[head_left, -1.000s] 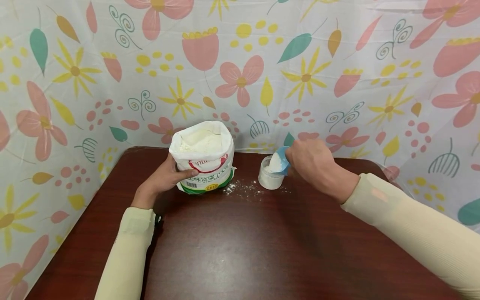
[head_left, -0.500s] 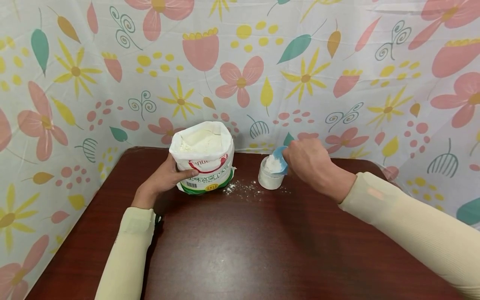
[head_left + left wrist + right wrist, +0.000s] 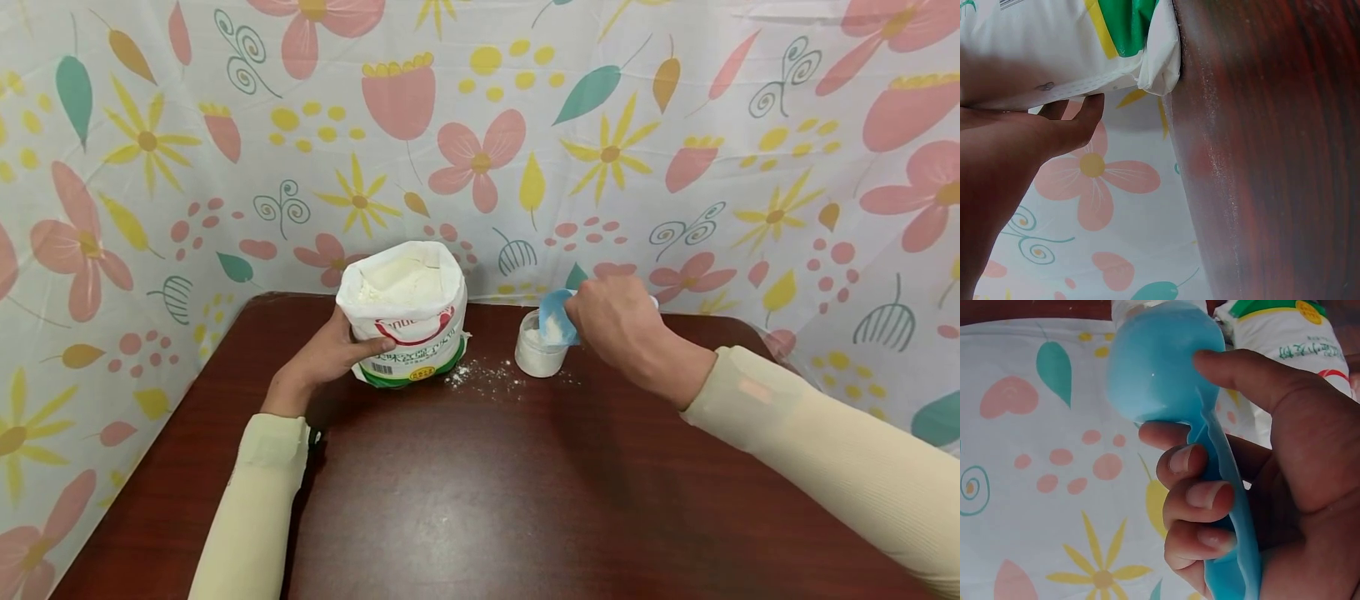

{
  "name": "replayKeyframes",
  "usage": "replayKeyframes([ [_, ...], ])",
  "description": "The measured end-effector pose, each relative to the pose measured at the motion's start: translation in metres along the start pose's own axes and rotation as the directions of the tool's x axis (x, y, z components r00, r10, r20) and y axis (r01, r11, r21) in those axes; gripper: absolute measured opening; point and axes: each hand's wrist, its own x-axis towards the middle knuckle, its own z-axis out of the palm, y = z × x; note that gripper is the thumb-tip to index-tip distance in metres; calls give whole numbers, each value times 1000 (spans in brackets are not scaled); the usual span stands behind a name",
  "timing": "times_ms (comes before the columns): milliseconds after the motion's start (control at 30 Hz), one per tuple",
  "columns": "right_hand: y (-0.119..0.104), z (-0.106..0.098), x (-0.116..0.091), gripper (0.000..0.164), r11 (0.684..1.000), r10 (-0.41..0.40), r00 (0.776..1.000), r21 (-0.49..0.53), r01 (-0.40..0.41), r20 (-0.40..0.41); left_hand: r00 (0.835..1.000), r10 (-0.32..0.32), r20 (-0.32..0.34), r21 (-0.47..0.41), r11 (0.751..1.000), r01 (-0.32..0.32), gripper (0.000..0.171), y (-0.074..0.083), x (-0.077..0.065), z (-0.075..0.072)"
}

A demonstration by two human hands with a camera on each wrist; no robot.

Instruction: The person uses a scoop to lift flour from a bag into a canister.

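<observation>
My right hand (image 3: 618,321) grips a blue plastic scoop (image 3: 1160,369), fingers curled round its handle and thumb against the bowl. The scoop's bowl is tipped over the mouth of a small clear jar (image 3: 538,354), with some white powder still in it. White powder also fills part of the jar. To the left, my left hand (image 3: 330,354) holds the side of an open white flour bag (image 3: 408,329), thumb across its printed front. Its top is rolled outward and pale flour shows inside. In the left wrist view, fingers of that hand lie against the bag's side.
Spilled flour (image 3: 487,379) is scattered on the dark wooden table (image 3: 465,500) between bag and jar. A floral-patterned curtain (image 3: 480,150) hangs right behind the table's back edge and along its left side.
The powder in the scoop has slid down toward the jar and shrunk to a small amount. The right hand has shifted only slightly; the left hand and the bag stay put.
</observation>
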Motion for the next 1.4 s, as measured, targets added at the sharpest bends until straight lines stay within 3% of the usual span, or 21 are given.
replayKeyframes([
  [633, 1, 4, -4, 30, 995, -43, 993, -91, 33, -111, 1000, 0, 1, -6, 1000, 0, 113, -1, 0, 1],
  [1033, 9, 8, -7, 18, 995, -54, 992, -94, 43, -116, 1000, 8, 2, -1, 1000, -8, 111, -1, 0, 0],
  [1400, 12, 16, -14, 17, 1000, 4, 998, 1, -4, -65, 1000, 15, 8, -5, 1000, -14, 110, 0, 0, 0],
])
